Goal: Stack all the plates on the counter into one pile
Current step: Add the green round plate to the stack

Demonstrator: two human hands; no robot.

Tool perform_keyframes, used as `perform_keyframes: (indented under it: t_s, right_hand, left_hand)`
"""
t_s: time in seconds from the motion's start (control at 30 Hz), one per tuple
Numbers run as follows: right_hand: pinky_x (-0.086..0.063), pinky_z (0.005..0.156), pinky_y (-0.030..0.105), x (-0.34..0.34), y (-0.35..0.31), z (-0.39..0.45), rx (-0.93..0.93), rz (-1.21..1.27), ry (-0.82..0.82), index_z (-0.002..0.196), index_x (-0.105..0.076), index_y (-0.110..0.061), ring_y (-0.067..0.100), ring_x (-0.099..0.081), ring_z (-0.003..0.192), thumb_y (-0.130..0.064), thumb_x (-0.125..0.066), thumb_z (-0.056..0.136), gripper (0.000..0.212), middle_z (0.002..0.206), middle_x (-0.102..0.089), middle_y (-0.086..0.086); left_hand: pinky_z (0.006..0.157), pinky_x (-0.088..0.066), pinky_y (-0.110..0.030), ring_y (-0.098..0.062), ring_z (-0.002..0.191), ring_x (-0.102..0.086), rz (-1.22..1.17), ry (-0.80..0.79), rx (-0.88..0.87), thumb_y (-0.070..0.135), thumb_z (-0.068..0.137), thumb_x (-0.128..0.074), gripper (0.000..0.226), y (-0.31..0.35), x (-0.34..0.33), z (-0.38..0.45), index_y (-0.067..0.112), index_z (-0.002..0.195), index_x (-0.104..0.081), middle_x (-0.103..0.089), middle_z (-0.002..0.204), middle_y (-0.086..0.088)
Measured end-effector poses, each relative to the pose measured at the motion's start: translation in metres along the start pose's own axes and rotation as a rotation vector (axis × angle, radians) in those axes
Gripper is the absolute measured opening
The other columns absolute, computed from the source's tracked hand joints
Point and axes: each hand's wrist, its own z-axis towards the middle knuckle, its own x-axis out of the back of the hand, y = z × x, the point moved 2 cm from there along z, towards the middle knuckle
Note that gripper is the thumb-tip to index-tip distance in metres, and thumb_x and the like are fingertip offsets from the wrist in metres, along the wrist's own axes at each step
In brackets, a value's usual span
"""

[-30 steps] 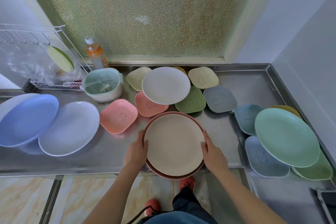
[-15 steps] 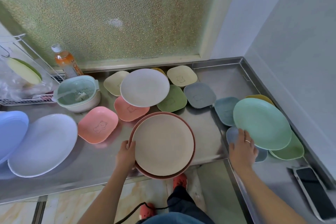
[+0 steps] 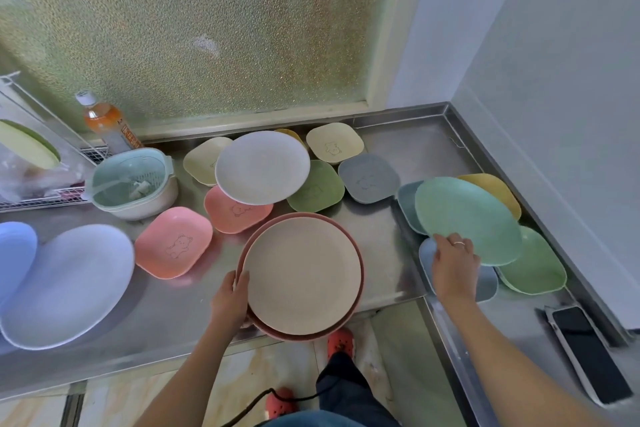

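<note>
Steel counter; bottle label unreadable

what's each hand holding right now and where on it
Left hand grips the beige plate pile's left rim. Right hand takes the green round plate by its near-left edge.

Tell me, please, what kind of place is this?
Probably a home kitchen: a steel counter covered with plates, a wire dish rack at the left, and a frosted window behind.

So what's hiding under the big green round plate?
The big green round plate rests on small dishes: a teal one, a yellow one, a light green one and a blue one. Their middles are covered.
</note>
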Motion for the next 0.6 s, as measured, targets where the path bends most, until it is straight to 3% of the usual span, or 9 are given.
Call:
perform_keyframes:
  t_s: [0.1, 0.17, 0.3, 0.4, 0.53, 0.6]
  right_hand:
    - [-0.044, 0.059, 0.041, 0.009, -0.035, -0.016, 0.229, 0.148, 0.118, 0.102, -0.069, -0.002, 0.037, -0.056, 0.073, 0.014, -0.069, 0.064, 0.041, 0.080, -0.063, 0.015]
    - [-0.046, 0.058, 0.038, 0.014, -0.067, -0.038, 0.394, 0.219, 0.112, 0.103, -0.069, -0.008, 0.031, -0.056, 0.068, 0.011, -0.069, 0.064, 0.044, 0.074, -0.062, 0.008]
    - [-0.045, 0.064, 0.033, 0.006, -0.119, -0.091, 0.782, 0.222, 0.046, 0.106, -0.064, -0.018, 0.020, -0.054, 0.069, -0.004, -0.056, 0.073, 0.036, 0.075, -0.058, -0.002]
    - [-0.044, 0.070, 0.030, -0.009, -0.130, -0.119, 0.956, 0.213, -0.055, 0.110, -0.060, -0.019, 0.015, -0.051, 0.077, -0.006, -0.059, 0.075, 0.038, 0.081, -0.058, -0.004]
    - [-0.048, 0.069, 0.027, -0.016, -0.130, -0.132, 0.983, 0.185, -0.185, 0.112, -0.057, -0.023, 0.013, -0.053, 0.079, -0.006, -0.072, 0.065, 0.053, 0.084, -0.059, -0.007]
    - [-0.047, 0.069, 0.026, -0.015, -0.128, -0.133, 1.005, 0.195, -0.215, 0.112, -0.055, -0.025, 0.012, -0.052, 0.079, -0.007, -0.071, 0.065, 0.053, 0.083, -0.059, -0.008]
  left_hand:
    - [0.077, -0.050, -0.038, -0.035, 0.089, -0.059, 0.051, 0.054, -0.078, 0.036, 0.096, -0.042, 0.033, 0.002, 0.000, -0.001, 0.016, 0.119, -0.054, -0.064, 0.106, -0.017]
    - [0.079, -0.044, -0.036, -0.034, 0.096, -0.059, 0.111, 0.117, -0.162, 0.034, 0.096, -0.043, 0.035, 0.002, 0.002, -0.002, 0.015, 0.122, -0.054, -0.065, 0.110, -0.018]
    - [0.067, -0.047, -0.035, -0.032, 0.075, -0.061, 0.200, 0.174, -0.273, 0.031, 0.093, -0.049, 0.030, 0.006, 0.007, -0.001, 0.020, 0.119, -0.055, -0.066, 0.082, -0.016]
    - [0.059, -0.043, -0.031, -0.028, 0.063, -0.059, 0.178, 0.205, -0.326, 0.036, 0.092, -0.052, 0.024, 0.013, 0.013, -0.003, 0.021, 0.109, -0.061, -0.060, 0.063, -0.007]
    - [0.052, -0.035, -0.027, -0.023, 0.051, -0.047, 0.105, 0.188, -0.321, 0.037, 0.092, -0.049, 0.043, 0.016, 0.017, -0.001, 0.007, 0.064, -0.061, -0.056, 0.052, -0.005]
    - [0.052, -0.038, -0.025, -0.022, 0.051, -0.050, 0.107, 0.181, -0.322, 0.035, 0.091, -0.053, 0.039, 0.019, 0.018, -0.003, 0.011, 0.061, -0.062, -0.060, 0.054, -0.005]
